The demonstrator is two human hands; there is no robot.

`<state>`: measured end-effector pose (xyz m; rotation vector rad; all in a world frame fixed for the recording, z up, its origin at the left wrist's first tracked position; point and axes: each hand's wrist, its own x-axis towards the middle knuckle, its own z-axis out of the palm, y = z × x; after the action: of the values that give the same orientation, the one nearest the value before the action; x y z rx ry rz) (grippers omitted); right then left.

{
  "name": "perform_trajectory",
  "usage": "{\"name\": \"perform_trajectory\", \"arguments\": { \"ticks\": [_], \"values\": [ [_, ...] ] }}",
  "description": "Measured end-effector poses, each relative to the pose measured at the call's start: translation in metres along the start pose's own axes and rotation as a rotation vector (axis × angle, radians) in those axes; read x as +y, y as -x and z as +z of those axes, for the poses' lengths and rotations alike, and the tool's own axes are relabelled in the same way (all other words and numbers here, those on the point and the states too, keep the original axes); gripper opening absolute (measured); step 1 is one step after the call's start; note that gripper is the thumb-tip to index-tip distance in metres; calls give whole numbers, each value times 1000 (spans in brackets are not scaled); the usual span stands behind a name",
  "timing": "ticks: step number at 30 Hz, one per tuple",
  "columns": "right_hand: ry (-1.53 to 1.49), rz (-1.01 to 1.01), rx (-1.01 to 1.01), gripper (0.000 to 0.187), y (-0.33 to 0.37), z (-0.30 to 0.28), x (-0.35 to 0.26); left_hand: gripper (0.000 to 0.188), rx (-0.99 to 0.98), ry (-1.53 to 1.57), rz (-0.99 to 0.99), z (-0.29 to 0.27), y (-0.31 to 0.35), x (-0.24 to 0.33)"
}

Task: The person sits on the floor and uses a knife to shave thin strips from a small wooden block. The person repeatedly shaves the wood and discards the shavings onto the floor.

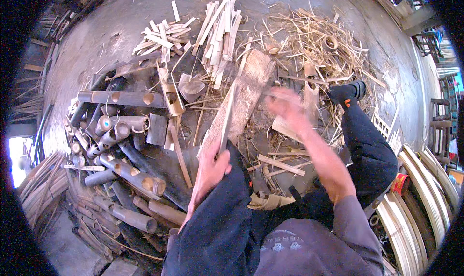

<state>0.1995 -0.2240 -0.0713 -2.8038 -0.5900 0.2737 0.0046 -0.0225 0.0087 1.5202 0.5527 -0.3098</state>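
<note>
My left hand [212,167] is closed around the near end of a narrow bamboo strip [230,112], close to my raised left knee. The strip lies lengthwise along a long, rough wooden board [253,78], which slants away from me. To the right of the board is my right hand [287,107], smeared by motion, so its fingers and anything in them cannot be made out. A dark blurred streak crosses the board near that hand. Below the right hand lies a pale flat piece of wood [287,128].
Cut bamboo tubes [140,177] with openings are heaped at the left. Beyond the board lie pale strips [222,29] and a tangle of shavings [324,39]. My right shoe [348,91] rests beside the shavings. Long bent strips [401,223] stand at the lower right.
</note>
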Motion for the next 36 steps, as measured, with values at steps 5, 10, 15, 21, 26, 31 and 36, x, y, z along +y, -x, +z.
{"name": "perform_trajectory", "arguments": {
  "ticks": [5,10,15,21,26,31,36],
  "values": [
    [-174,-44,80,30,-5,-33,-11,58,-295,32,-137,-21,-18,-32],
    [-339,-254,-12,35,19,-7,-35,45,-636,691,-291,-13,-34,9],
    [-633,65,69,42,41,6,-51,53,-251,576,-181,14,-90,-25],
    [-622,-3,204,39,33,52,-48,52,170,436,-151,28,-90,-16],
    [-364,-286,82,22,54,18,-39,38,152,254,-240,13,-74,4],
    [-177,-331,-41,17,58,3,-51,22,-45,695,-197,17,-40,13],
    [-268,-168,141,27,26,25,-10,23,-196,668,-163,2,-10,20]
  ]
}}
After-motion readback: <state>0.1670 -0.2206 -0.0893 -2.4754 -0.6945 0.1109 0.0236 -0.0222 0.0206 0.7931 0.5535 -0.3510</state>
